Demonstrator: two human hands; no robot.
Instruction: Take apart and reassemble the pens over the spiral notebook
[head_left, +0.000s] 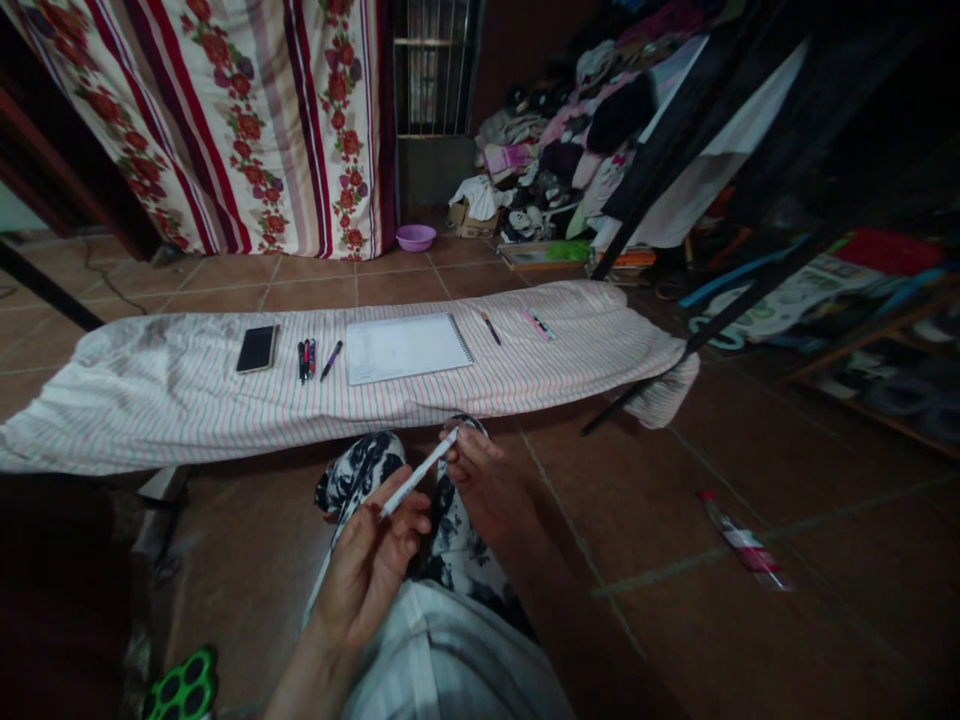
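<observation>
A slim white stick-like thing, perhaps a pen (421, 472), slants between my two hands above my lap. Its lower end rests in my left hand (375, 550), whose fingers curl round it. At the upper end, my right hand (480, 470) pinches the tip between thumb and fingers. Ahead, on a striped cloth (202, 410), lies a spiral notebook (409, 347) showing a blank white page. Left of the notebook are a purple pen (331, 361) and several dark pens (307, 361) side by side. To its right lie an orange and black pen (491, 328) and a pastel-coloured item (538, 324).
A phone (257, 349) lies on the cloth's left part. Dark metal bars (675, 160) rise at the right. On the tiled floor are a plastic bottle (746, 543), a purple basin (415, 237) and a green object with round holes (180, 688). Clothes (562, 150) are heaped at the back.
</observation>
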